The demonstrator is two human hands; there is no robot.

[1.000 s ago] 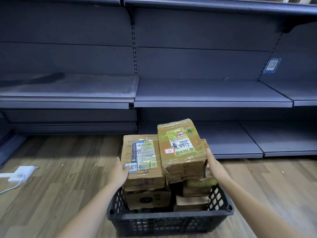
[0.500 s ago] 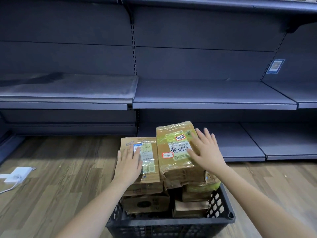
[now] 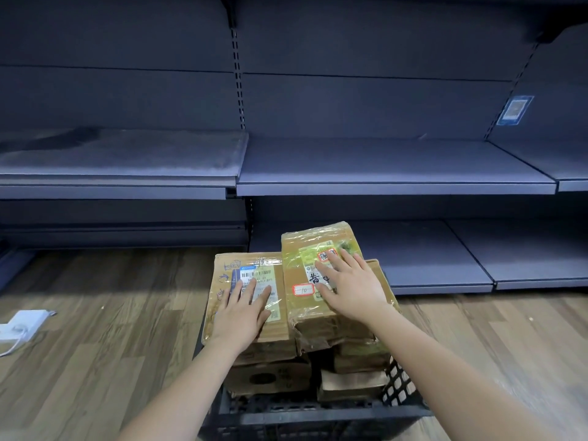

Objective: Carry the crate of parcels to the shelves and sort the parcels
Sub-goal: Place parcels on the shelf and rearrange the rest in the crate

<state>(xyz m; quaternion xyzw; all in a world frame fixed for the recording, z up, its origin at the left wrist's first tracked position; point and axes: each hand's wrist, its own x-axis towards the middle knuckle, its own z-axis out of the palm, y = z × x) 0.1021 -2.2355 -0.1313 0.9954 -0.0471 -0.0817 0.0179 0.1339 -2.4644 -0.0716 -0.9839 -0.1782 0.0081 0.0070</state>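
Note:
A black plastic crate (image 3: pixel 399 388) stands on the wood floor in front of the dark shelves (image 3: pixel 394 163), stacked with several cardboard parcels. My left hand (image 3: pixel 243 311) lies flat, fingers spread, on the top left parcel (image 3: pixel 245 268), a brown box with a barcode label. My right hand (image 3: pixel 351 286) rests palm down on the taller top right parcel (image 3: pixel 305 249), wrapped in yellow tape with a red-edged sticker. Neither hand grips anything. Lower parcels (image 3: pixel 270 377) are partly hidden under the top ones.
The shelving runs across the whole back, with a middle shelf at chest height and a low base shelf (image 3: pixel 423 259) just behind the crate. A white power adapter with a cable (image 3: pixel 22 323) lies on the floor at the left. A blue tag (image 3: pixel 514 109) hangs on the right back panel.
Both hands have moved from the sides of the top parcels onto their upper faces, fingers spread. The view has come slightly closer to the shelves. The crate stays on the floor.

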